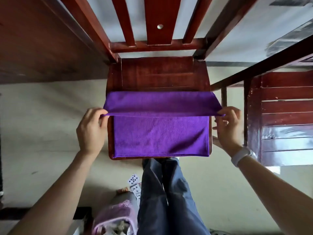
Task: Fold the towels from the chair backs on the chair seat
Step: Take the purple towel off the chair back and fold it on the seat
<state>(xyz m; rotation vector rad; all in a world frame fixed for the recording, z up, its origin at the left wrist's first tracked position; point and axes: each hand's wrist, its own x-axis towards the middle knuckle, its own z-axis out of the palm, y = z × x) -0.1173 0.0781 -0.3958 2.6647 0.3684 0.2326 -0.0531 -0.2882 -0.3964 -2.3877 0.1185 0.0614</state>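
Observation:
A purple towel lies on the dark red wooden chair seat, its near edge along the seat's front. Its far part is lifted and doubled over toward me, forming a raised band across the seat's middle. My left hand pinches the left corner of that lifted edge. My right hand pinches the right corner, with a white band on its wrist. The slatted chair back stands beyond the seat with no towel on it in view.
A second dark wooden chair stands close on the right. A dark table edge crosses above it. My legs in blue trousers stand at the seat's front. Playing cards and a pink basket lie on the floor behind.

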